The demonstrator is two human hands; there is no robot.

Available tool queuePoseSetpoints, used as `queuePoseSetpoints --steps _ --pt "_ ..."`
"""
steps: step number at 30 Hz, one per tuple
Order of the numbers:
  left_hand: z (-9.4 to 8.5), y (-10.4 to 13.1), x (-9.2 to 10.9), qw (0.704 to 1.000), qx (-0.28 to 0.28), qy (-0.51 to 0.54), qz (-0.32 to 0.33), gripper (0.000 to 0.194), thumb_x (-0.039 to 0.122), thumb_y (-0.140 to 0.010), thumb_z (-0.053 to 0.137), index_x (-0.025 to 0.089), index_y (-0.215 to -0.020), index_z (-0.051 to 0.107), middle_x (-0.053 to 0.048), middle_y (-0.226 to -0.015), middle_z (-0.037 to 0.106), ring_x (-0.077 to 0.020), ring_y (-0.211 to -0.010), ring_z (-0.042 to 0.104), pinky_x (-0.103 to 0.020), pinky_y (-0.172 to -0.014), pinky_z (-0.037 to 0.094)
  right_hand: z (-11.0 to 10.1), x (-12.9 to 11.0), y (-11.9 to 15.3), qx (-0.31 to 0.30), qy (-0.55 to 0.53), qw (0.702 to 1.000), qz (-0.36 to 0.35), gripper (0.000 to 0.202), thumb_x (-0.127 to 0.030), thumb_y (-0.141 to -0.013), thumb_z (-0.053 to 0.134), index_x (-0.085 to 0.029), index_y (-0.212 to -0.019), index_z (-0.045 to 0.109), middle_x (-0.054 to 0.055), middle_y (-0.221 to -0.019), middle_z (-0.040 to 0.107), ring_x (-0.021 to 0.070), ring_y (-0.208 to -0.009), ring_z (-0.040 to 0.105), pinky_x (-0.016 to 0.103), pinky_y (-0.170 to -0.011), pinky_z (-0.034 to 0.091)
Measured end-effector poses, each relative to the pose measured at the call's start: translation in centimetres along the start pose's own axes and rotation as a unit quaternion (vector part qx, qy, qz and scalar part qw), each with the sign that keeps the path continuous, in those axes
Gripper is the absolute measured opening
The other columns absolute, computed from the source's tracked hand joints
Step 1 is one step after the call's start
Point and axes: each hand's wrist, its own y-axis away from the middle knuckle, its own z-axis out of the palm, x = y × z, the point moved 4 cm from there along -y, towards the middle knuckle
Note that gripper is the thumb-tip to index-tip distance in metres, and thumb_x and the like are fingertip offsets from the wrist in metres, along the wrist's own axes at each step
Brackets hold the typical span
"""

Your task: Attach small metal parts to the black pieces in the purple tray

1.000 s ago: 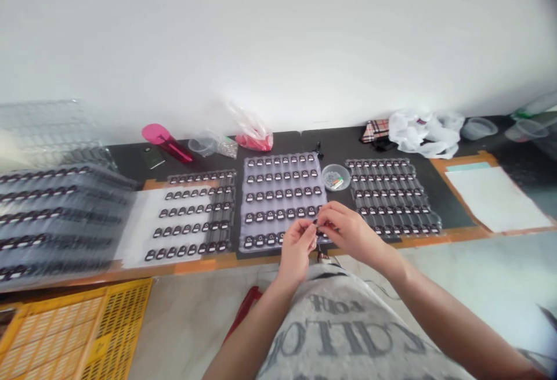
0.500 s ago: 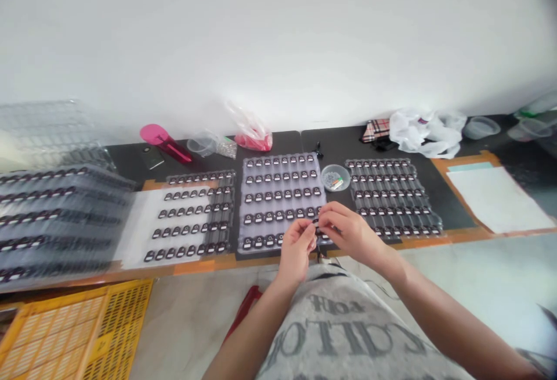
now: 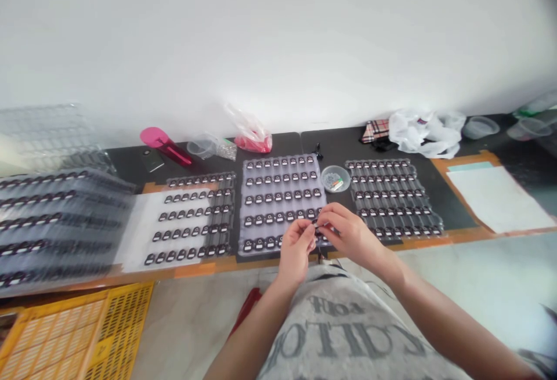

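Above the front edge of the middle tray [image 3: 284, 170], my left hand [image 3: 297, 248] and my right hand [image 3: 343, 228] meet at the fingertips. Both pinch a small black part [image 3: 316, 224], mostly hidden by the fingers. Rows of black parts with white labels fill the middle tray. Just beyond my right hand, a round clear bowl [image 3: 335, 179] holds small pieces and a few coloured items. The right tray [image 3: 387, 186] and the left tray [image 3: 221, 217] carry similar black parts in rows.
Stacked trays [image 3: 56, 223] stand at the far left, above a yellow crate [image 3: 78, 333]. Along the wall lie a pink object [image 3: 165, 145], a red item in a clear bag [image 3: 253, 139] and white plastic bags [image 3: 426, 130]. White paper [image 3: 500, 194] lies at the right.
My hands stay almost in place, with a slight shift of the right fingers around the small black part. The view has moved very slightly.
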Motion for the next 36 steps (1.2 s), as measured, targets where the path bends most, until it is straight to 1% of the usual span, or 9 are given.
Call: queuePoseSetpoints --steps 7,13,22,30,36 --pt "-0.13 0.16 -0.23 1.0 0.005 0.003 0.001 0.027 0.033 -0.065 0.071 0.016 -0.076 0.054 0.005 -0.057 0.044 -0.0042 -0.048 0.035 -0.02 -0.048 0.025 0.23 -0.08 0.12 0.005 -0.012 1.0 -0.001 0.012 -0.01 -0.081 0.047 -0.019 -0.084 0.054 0.006 -0.093 0.055 0.0131 -0.075 0.055 0.027 -0.07 0.05" --pt "-0.17 0.26 -0.31 1.0 0.003 0.007 0.003 0.024 0.032 -0.067 0.07 0.016 -0.076 0.054 0.005 -0.057 0.043 -0.0041 -0.048 0.035 -0.019 -0.047 0.025 0.09 -0.28 0.26 0.008 -0.009 1.0 -0.004 0.011 -0.01 -0.081 0.047 -0.019 -0.082 0.054 0.007 -0.093 0.055 0.0142 -0.079 0.055 0.027 -0.071 0.049" --pt "-0.09 0.25 -0.24 1.0 0.014 0.007 -0.003 0.028 0.033 -0.064 0.072 0.016 -0.075 0.053 0.005 -0.057 0.044 -0.0042 -0.048 0.036 -0.019 -0.047 0.025 -0.01 -0.38 0.59 0.015 -0.018 1.0 -0.014 0.013 -0.013 -0.084 0.045 -0.019 -0.082 0.056 0.006 -0.094 0.056 0.0134 -0.08 0.056 0.026 -0.071 0.049" --pt "-0.04 0.31 -0.12 1.0 0.013 0.015 -0.001 0.024 0.029 -0.065 0.072 0.016 -0.076 0.054 0.005 -0.058 0.044 -0.0041 -0.048 0.036 -0.019 -0.047 0.025 -0.04 -0.31 0.71 0.034 -0.016 0.999 -0.002 0.013 -0.013 -0.082 0.048 -0.019 -0.089 0.057 0.007 -0.095 0.055 0.0152 -0.084 0.057 0.028 -0.075 0.05" --pt "-0.01 0.39 -0.06 1.0 0.003 0.016 0.001 0.021 0.028 -0.068 0.07 0.016 -0.076 0.054 0.006 -0.056 0.044 -0.0042 -0.048 0.036 -0.019 -0.048 0.025 0.16 -0.31 0.67 0.034 -0.016 0.999 0.0 0.014 -0.012 -0.081 0.049 -0.019 -0.089 0.057 0.007 -0.095 0.055 0.0156 -0.083 0.057 0.029 -0.073 0.051"
